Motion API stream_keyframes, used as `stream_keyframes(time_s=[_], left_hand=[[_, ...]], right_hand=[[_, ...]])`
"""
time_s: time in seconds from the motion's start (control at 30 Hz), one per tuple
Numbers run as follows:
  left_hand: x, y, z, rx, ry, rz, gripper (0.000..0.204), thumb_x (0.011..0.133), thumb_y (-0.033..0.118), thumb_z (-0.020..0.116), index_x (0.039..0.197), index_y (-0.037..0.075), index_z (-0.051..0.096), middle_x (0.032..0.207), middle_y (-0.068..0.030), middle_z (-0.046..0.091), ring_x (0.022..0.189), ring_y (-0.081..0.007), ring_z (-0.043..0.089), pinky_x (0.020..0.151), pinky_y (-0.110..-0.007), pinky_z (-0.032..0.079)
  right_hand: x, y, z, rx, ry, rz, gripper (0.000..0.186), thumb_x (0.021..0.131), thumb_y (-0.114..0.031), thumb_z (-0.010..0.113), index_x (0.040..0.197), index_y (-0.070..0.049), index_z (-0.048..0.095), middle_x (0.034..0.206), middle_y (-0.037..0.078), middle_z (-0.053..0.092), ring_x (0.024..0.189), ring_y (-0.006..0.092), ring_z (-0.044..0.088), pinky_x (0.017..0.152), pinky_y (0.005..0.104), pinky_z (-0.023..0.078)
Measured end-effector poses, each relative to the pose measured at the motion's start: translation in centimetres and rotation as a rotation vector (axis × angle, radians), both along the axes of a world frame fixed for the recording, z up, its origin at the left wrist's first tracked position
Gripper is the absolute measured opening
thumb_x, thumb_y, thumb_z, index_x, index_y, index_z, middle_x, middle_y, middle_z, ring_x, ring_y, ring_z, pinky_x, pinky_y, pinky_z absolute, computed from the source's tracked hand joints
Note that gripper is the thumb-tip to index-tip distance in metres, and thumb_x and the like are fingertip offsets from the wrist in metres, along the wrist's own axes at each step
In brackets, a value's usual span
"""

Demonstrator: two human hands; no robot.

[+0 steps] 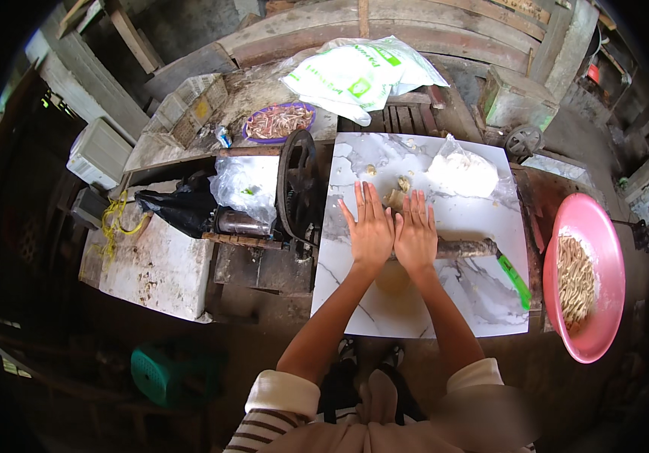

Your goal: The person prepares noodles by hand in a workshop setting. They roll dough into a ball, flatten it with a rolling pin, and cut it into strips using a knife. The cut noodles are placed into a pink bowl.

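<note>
My left hand point(373, 234) and my right hand point(416, 234) lie palm down side by side over the white marbled board, thumbs close together. Fingers on both hands are stretched out flat, pointing away from me. A brown, mottled rod like a rolling pin point(466, 248) runs beneath them and sticks out to the right. Just past the fingertips are pale dough scraps point(403, 183). A tan patch point(394, 281), perhaps dough, shows below my wrists, mostly hidden. Near the rod's right end rests a green-handled knife point(515, 282).
Beyond my right hand sits a clear bag of white powder point(462, 171). A pink basin point(613, 279) of pale strips stands right of the marbled board point(354, 317). Left is a machine with a large wheel point(299, 189); behind it, a purple-rimmed tray point(246, 137) and white sacks point(366, 79).
</note>
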State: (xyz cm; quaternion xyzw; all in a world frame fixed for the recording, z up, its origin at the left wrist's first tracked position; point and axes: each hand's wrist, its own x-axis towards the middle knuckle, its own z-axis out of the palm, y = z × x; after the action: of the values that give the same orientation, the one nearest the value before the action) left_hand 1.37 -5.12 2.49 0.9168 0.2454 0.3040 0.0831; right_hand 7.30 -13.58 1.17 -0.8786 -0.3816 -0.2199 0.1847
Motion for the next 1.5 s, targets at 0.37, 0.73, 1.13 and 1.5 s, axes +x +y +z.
stream_keyframes(time_s=[0.37,0.73,1.13,1.5], left_hand=[[-9.8,-5.8,-2.6,-0.102,0.038,-0.202,0.045,0.091,0.025,0.049,0.131,0.004,0.047,0.129,-0.0143,0.050,0.123,-0.0313,0.042,0.109,-0.054,0.020],[-10.0,-5.5,-0.3,-0.404,-0.237,-0.310,0.013,0.091,0.008,0.049,0.101,0.001,0.052,0.102,-0.0168,0.050,0.095,-0.0338,0.046,0.084,-0.043,0.038],[-4.3,-4.2,-1.8,-0.422,-0.266,0.053,0.035,0.080,0.008,0.050,0.115,0.001,0.047,0.117,-0.0197,0.044,0.117,-0.0379,0.035,0.102,-0.050,0.023],[-0.4,-2.0,-2.5,-0.424,-0.122,0.195,0.046,0.083,0.003,0.047,0.127,0.000,0.040,0.129,-0.0217,0.038,0.129,-0.0407,0.025,0.105,-0.056,0.016]], right_hand=[[-8.4,-8.8,-0.8,-0.038,0.073,0.208,0.057,0.085,-0.025,0.056,0.134,-0.001,0.040,0.124,0.015,0.050,0.116,0.0276,0.047,0.107,0.0449,0.030],[-5.8,-12.5,4.2,-0.101,0.134,0.414,0.040,0.085,-0.021,0.061,0.121,-0.006,0.049,0.106,0.012,0.055,0.103,0.0295,0.049,0.093,0.0439,0.034],[-5.1,-6.5,0.7,0.009,0.021,-0.004,0.025,0.088,-0.027,0.055,0.093,-0.003,0.057,0.105,0.012,0.054,0.105,0.0300,0.047,0.095,0.0482,0.034],[-0.9,-3.2,1.3,-0.068,0.041,-0.068,0.026,0.088,-0.023,0.052,0.104,-0.003,0.053,0.115,0.015,0.051,0.115,0.0321,0.044,0.104,0.0565,0.026]])
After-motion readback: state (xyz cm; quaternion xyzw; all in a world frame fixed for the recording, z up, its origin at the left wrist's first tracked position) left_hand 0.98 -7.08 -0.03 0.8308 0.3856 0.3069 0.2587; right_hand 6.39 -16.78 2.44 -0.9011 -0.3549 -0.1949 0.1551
